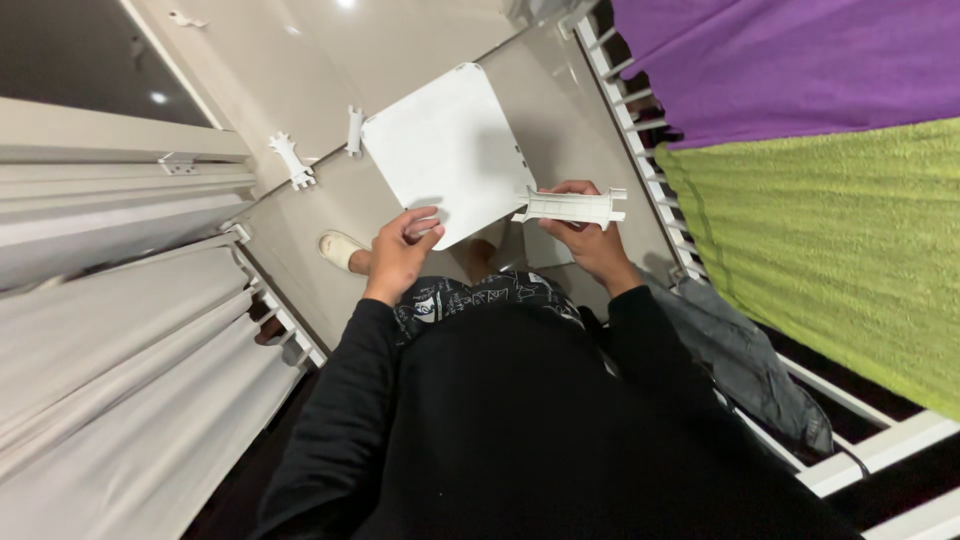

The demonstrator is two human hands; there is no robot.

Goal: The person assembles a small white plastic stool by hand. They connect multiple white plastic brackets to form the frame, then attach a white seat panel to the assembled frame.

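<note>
Bracket [570, 207]: I read it as white moulded plastic, matt, ribbed.
Panel [445, 150]: white board, smooth, flat sheen.
Floor [300, 70]: I see glossy tile reflecting ceiling lights.
Green towel [830, 230]: rough looped cloth.
Purple sheet [800, 55]: smoother cloth.
Sleeves [340, 420]: matt black fabric.
Curtains [120, 360]: pale, soft cloth.

Glossy pale floor [300, 70] reflecting ceiling lights. White curtains [120, 330] bunched along one side. White rail rack [650, 170] opposite, draped with purple cloth [790, 60] and green towel [840, 250].
</note>
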